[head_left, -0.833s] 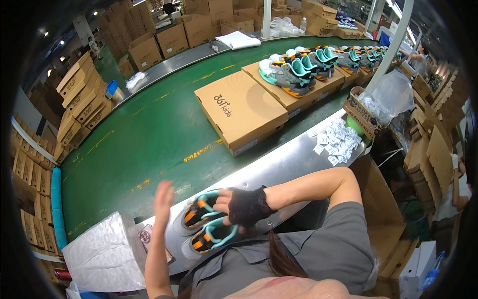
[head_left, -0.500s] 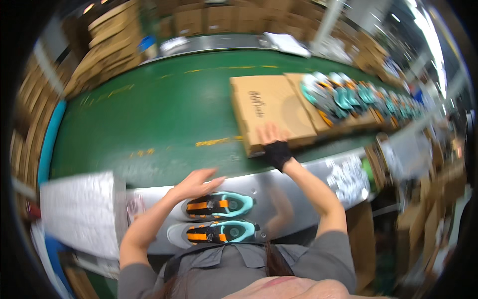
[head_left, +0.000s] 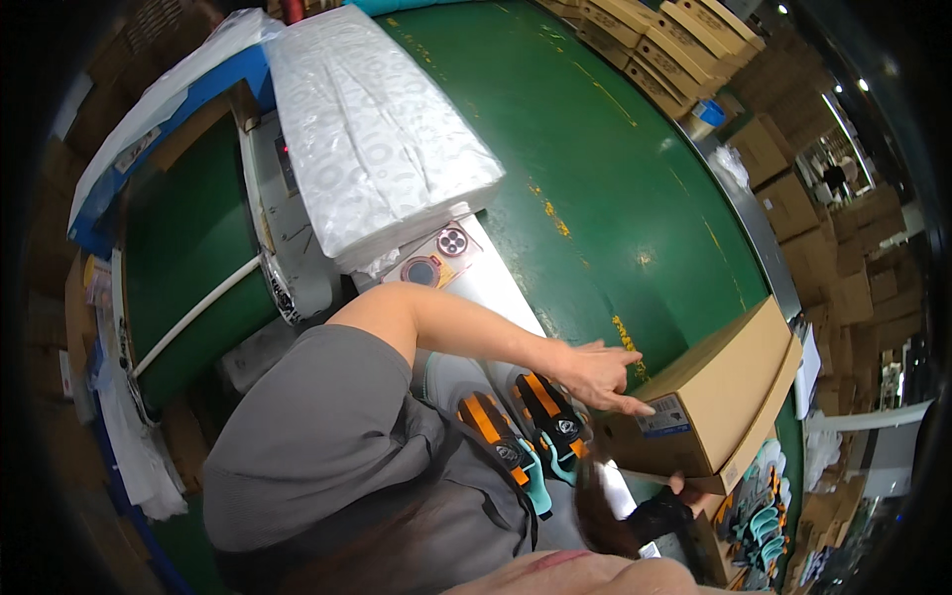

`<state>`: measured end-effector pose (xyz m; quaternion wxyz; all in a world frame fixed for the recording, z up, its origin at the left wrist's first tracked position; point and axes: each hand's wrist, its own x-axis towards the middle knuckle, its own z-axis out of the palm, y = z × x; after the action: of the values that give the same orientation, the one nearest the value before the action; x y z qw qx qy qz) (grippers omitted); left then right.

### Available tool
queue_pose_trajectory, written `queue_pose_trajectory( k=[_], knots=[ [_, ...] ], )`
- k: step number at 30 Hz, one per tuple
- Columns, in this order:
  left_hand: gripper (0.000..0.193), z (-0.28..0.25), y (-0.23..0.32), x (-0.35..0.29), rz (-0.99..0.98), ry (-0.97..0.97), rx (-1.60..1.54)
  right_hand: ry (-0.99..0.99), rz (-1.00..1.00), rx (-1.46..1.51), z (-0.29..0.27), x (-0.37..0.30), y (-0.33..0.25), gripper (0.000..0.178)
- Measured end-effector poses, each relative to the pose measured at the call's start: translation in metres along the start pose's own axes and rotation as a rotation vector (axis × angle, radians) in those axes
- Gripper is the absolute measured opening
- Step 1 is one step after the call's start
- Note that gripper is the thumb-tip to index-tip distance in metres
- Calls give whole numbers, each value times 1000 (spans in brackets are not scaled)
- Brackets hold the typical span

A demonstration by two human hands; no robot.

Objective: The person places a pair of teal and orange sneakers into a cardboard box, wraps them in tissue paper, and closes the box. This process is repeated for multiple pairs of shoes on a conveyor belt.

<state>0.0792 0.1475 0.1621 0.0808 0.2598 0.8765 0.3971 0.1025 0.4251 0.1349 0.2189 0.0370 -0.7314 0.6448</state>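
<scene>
A brown cardboard shoe box (head_left: pixel 739 382) stands tilted at the right, over the edge of the green belt. My left hand (head_left: pixel 598 377) reaches across to its labelled end, fingers apart, the thumb beside the label. At the box's near lower edge is my right hand (head_left: pixel 662 511) in a black fingerless glove. Its fingertips curl at the cardboard, while hair hides part of it. Below my left forearm, a pair of grey sports shoes with orange straps and turquoise collars, one shoe (head_left: pixel 496 436) next to the other (head_left: pixel 545 407), lies on the metal ledge (head_left: pixel 511 288).
A white patterned paper bundle (head_left: pixel 377 119) in clear plastic stands on the ledge, a phone-like object (head_left: pixel 436 263) beside it. More turquoise shoes (head_left: pixel 766 516) sit at the lower right. Stacked cartons (head_left: pixel 684 55) line the far side; another green belt (head_left: pixel 188 248) lies left.
My view has swung round. The shoe box, flat on the belt before, is now tilted up. My left hand has moved from above the shoes to the box's labelled end.
</scene>
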Motion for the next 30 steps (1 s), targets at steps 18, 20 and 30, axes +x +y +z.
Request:
queue_pose_trajectory(
  k=[18, 20, 30],
  knots=[
    [70, -66, -98, -78, -22, 378, -14, 83, 342, 487, -4, 62, -77, 38],
    [58, -65, -91, -74, -117, 433, -174, 103, 467, 639, -32, 50, -44, 37],
    [43, -51, -116, -44, -36, 437, 233, 539, 296, -1265, -161, -59, 89, 54]
  ],
)
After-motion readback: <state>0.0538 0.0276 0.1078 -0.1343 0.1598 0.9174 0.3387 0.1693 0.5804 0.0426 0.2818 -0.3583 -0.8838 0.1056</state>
